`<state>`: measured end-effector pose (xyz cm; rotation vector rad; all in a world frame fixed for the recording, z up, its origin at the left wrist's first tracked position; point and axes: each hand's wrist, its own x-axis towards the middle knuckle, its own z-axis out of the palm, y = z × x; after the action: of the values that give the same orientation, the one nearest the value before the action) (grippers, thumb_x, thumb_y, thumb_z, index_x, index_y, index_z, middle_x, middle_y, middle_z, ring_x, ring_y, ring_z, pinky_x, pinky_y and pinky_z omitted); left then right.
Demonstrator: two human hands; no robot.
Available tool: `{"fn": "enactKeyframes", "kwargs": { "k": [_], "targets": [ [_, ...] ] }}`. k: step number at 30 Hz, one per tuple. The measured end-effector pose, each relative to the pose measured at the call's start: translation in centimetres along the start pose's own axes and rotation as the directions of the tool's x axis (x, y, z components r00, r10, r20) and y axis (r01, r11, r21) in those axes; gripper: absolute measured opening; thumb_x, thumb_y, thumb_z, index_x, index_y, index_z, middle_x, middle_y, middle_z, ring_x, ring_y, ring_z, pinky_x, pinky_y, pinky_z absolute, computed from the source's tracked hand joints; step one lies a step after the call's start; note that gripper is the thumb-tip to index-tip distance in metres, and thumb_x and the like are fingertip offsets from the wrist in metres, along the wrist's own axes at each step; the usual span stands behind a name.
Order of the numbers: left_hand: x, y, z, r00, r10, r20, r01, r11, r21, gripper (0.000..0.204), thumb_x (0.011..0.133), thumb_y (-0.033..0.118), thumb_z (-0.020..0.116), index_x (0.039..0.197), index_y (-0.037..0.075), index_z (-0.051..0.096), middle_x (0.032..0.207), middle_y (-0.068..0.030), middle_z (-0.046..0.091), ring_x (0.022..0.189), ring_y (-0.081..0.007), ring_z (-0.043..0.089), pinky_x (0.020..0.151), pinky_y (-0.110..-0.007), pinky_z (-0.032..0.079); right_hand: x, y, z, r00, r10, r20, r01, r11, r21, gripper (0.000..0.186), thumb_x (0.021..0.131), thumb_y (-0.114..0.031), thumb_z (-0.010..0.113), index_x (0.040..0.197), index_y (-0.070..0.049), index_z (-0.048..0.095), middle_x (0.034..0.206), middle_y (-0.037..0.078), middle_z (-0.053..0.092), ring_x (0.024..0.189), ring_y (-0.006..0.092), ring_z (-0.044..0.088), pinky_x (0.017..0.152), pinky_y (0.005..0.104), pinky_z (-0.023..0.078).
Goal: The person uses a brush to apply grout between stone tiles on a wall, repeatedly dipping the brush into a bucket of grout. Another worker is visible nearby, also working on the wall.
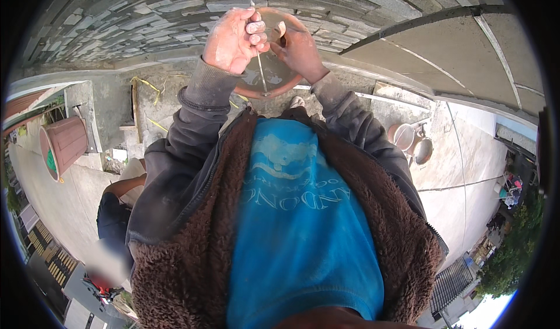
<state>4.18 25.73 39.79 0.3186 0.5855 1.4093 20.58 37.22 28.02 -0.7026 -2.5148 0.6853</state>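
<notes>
My left hand [228,42] is closed around a thin pale rod [262,72]. The rod's top end pokes out above the fist, and its lower end reaches the near rim of a round orange-brown basin [294,18]. Murky grey liquid [277,75] shows inside the basin. My right hand [301,54] is over the basin too, close beside the left, its fingers bent in a pinch on a small tan curved piece [279,30]. What that piece is, I cannot make out. Pale smears cover my left hand.
Ahead rises a wall of grey stone strips [169,26]. A pinkish bin [65,145] lies at the left, near yellow tape [149,90]. Two buckets [402,135] stand on the pale floor at the right. Another person [114,209] is low at my left side.
</notes>
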Motion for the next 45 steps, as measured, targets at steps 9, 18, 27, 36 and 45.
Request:
{"fn": "enactKeyframes", "kwargs": {
  "k": [9,18,27,36,45],
  "targets": [
    [0.4,-0.7,-0.3,0.978,0.040,-0.206,-0.031,0.998,0.050,0.019,0.100,0.030,0.054,0.097,0.010,0.054,0.076,0.0031,0.047,0.066,-0.0121,0.047,0.069,-0.033,0.042,-2.9,-5.8,-4.4,0.932,-0.026,-0.361,0.104,0.975,0.196,0.025,0.077,-0.003,0.070,0.100,-0.010,0.067,0.098,0.010,0.063,0.098,0.0353,0.064,0.084,0.0443,0.053],
    [1.4,-1.5,-2.4,0.981,-0.033,-0.193,0.035,0.999,0.010,0.018,0.097,0.028,0.057,0.095,0.011,0.054,0.072,0.0031,0.047,0.064,-0.0133,0.048,0.068,-0.034,0.042,-5.4,-4.6,-2.6,0.922,-0.008,-0.387,0.122,0.955,0.271,0.024,0.076,-0.002,0.069,0.099,-0.012,0.067,0.103,0.009,0.064,0.100,0.0346,0.063,0.087,0.0429,0.052],
    [1.3,-1.1,-1.1,0.968,-0.048,-0.246,0.061,0.997,0.043,0.015,0.097,0.026,0.058,0.094,0.011,0.056,0.070,0.0035,0.049,0.062,-0.0132,0.047,0.070,-0.035,0.043,-4.4,-1.0,-2.5,0.908,0.364,-0.209,-0.179,0.787,0.591,0.020,0.083,0.001,0.071,0.102,-0.005,0.068,0.097,0.010,0.068,0.094,0.0262,0.068,0.080,0.0378,0.057],
    [-0.2,-0.1,-3.8,0.980,-0.032,-0.194,0.041,0.998,0.047,0.018,0.099,0.026,0.055,0.092,0.010,0.057,0.074,0.0015,0.052,0.066,-0.0163,0.050,0.071,-0.037,0.042,3.1,5.5,-27.4,-0.134,0.628,-0.767,0.823,0.501,0.267,0.034,0.097,-0.010,0.070,0.125,0.000,0.054,0.116,0.013,0.064,0.107,0.0209,0.066,0.095,0.0384,0.058],
    [-1.7,1.4,-6.3,0.984,-0.031,-0.173,0.040,0.998,0.046,0.025,0.099,0.031,0.053,0.089,0.010,0.059,0.071,0.0008,0.054,0.068,-0.0177,0.053,0.070,-0.038,0.045,5.7,3.4,-25.3,0.171,0.475,-0.863,0.598,0.646,0.474,0.011,0.091,-0.006,0.073,0.098,0.001,0.067,0.089,0.007,0.069,0.081,0.0110,0.067,0.075,0.0290,0.057]
  ]
}}
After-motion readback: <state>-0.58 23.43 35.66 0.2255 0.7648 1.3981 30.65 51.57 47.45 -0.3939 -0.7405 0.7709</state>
